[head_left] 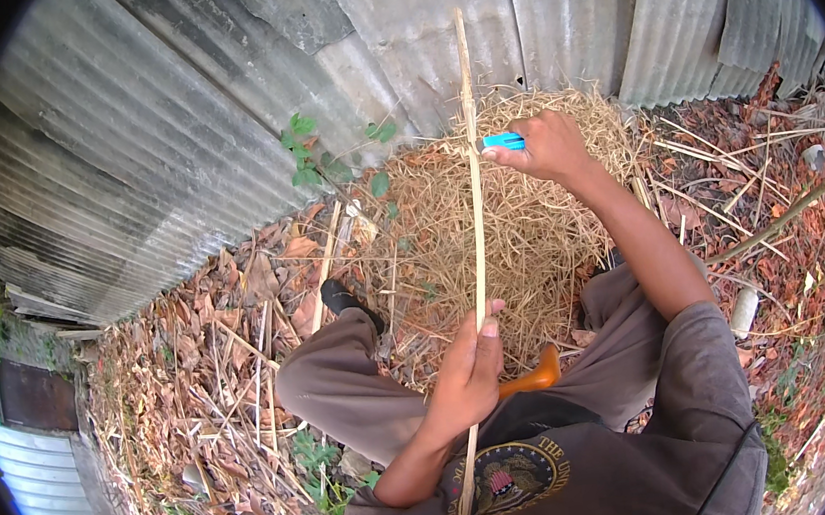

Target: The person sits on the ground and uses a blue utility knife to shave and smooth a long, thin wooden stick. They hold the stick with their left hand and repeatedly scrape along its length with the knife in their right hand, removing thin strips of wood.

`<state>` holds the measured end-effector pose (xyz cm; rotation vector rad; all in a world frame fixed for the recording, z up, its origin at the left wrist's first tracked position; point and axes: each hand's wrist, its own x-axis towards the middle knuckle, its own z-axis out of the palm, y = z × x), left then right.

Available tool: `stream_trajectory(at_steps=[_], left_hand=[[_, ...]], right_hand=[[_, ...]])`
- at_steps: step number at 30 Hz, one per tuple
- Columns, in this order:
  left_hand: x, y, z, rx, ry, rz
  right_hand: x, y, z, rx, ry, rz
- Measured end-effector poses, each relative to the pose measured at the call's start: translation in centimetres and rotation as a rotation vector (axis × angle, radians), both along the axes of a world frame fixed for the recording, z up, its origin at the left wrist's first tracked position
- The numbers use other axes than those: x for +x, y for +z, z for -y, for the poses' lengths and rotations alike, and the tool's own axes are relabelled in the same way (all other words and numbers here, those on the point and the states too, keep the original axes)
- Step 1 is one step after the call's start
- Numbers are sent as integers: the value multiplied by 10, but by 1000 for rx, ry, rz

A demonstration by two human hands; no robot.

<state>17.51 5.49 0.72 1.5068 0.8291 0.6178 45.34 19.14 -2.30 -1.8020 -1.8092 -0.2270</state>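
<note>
A long, thin pale strip of wood or bamboo (477, 231) runs from my lap up toward the metal fence. My left hand (469, 367) is closed around its lower part, thumb on top. In my right hand (552, 147) is a blue-handled utility knife (502, 142), gripped in closed fingers. The knife's front end meets the strip in its upper part, near a rough joint. How much blade is out is too small to tell. Between my legs lies a smooth orange-brown curved object (536, 375), partly hidden by my shirt and left hand.
A heap of straw-like shavings (541, 234) lies before me, against corrugated metal sheets (420, 45). Dry leaves and loose sticks (252, 355) cover the ground at left. A leafy green plant (307, 158) grows by the fence. At right are a branch (771, 223) and a pale cylinder (744, 311).
</note>
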Motion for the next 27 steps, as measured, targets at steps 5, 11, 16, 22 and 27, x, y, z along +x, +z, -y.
stream_trajectory(at_steps=[5, 11, 16, 22, 27], left_hand=[[1, -2, 6, 22, -21, -86], [9, -12, -6, 42, -11, -89], [-4, -13, 2, 7, -155, -128], [-51, -33, -35, -391, 6, -1], [-12, -10, -40, -366, -129, 127]], right_hand=[[23, 9, -13, -91, -93, 46], [47, -5, -35, -104, -112, 111], [139, -27, -48, -295, -581, -345], [171, -23, -30, -210, -764, -442], [124, 12, -4, -148, -550, -454]])
